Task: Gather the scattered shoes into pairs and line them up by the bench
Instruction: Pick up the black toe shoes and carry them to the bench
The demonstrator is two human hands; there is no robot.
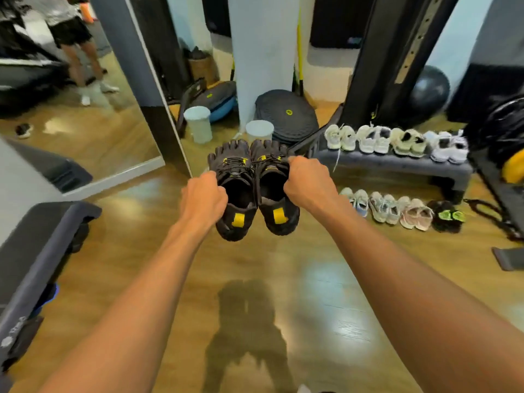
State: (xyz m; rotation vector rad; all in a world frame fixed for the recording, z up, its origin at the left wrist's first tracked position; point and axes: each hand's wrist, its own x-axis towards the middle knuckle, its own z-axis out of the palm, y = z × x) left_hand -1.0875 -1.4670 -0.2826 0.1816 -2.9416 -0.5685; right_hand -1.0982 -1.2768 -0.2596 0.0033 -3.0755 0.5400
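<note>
Glossy wooden flooring (255, 293) fills most of the frame, and a shadow of the held shoes is cast on it at the lower centre. At the centre, a pair of black toe shoes with yellow heel tabs is held above the floor, side by side and touching, toes pointed away from the camera. The left shoe (234, 191) is gripped at its outer collar by the left hand (202, 198), whose fingers are curled closed around the edge. The right shoe (273, 188) is gripped in the same way by the right hand (307, 182), also closed tight on the collar. At the right of the frame a low dark surface (397, 165) is seen, on which a row of pale shoes (397, 140) is lined up in pairs. On the floor just in front of it a second row of shoes (402, 212) is set out, ending at the right in a black pair with green accents. A single dark shoe (23, 130) is reflected in the mirror (85, 123) at the upper left. Two pale bins (198, 123) are placed near a white pillar (263, 52) at the upper centre.
</note>
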